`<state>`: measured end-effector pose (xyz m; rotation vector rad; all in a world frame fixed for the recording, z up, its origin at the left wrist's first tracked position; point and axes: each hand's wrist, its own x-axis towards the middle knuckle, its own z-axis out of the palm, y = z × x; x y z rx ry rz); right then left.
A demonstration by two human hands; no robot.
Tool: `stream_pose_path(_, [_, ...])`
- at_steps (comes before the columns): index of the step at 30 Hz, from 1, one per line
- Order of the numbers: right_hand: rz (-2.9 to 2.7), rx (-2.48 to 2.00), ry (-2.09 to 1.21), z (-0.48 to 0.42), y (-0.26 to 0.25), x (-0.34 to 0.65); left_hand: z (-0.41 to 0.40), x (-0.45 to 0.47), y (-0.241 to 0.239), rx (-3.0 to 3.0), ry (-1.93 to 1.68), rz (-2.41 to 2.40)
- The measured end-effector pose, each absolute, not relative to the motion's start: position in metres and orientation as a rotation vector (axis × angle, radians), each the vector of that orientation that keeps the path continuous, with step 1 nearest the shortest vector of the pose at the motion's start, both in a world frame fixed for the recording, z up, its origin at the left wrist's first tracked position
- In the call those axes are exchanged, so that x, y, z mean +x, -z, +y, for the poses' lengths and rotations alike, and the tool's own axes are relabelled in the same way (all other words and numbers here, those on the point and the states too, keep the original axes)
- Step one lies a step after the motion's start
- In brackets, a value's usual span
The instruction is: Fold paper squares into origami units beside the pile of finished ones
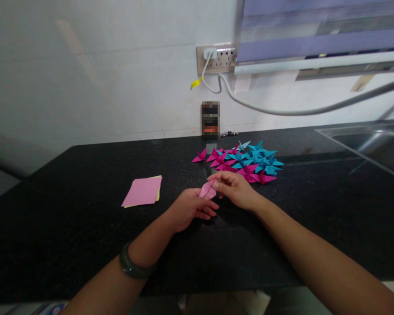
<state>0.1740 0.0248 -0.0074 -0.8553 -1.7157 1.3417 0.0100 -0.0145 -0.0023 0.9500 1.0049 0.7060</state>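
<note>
Both hands meet over the middle of the black worktop (68, 210), sharing one small folded pink paper (207, 190). The left hand (190, 208) pinches its lower-left end btwn thumb & curled fingers. The right hand (234, 189) grips the upper-right end w/ thumb & forefinger, other fingers loosely bent. The paper sits tilted btwn them, low over the worktop; can't tell if it touches the surface. A dark green bangle (131, 264) rings the left wrist. Left of the hands, near but apart, lies a flat stack of paper squares (142, 191), pink on top w/ a yellow edge peeking out beneath. Just behind the right hand is a heap of folded pcs (249, 162), magenta toward the left, blue toward the right, touching & overlapping. At the wall behind stands a small blurred box (210, 120), w/ a wall socket (221, 59) above it & a white charger (210, 53) plugged in. A steel sink (364, 138) is at far right.
</note>
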Motion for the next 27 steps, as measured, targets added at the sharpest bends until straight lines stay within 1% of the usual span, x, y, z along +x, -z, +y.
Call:
stream_pose_path(7, [-1.792,-0.795,-1.41,0.0199,0.0036,0.1727,-0.0146,0.0063,0.0031,0.851,-0.623,0.929])
stream_pose_path(12, [-1.727,-0.771,-1.517,0.0167,0.003,0.1702,-0.0166,0.0065,0.009,0.952,-0.605,0.914])
stream_pose_path(16, [-1.768,-0.896,-1.386,0.0182,0.0034,0.1694,-0.0179,0.0114,0.0097,1.21,-0.696,1.026])
stream_pose_path(19, [-1.771,-0.925,-1.346,0.02,0.0037,0.1692,-0.0185,0.0142,0.007,1.322,-0.707,1.103])
stream_pose_path(27, [-1.778,-0.927,-1.264,0.0198,0.005,0.1701,-0.019,0.0127,0.0034,1.33,-0.71,1.058])
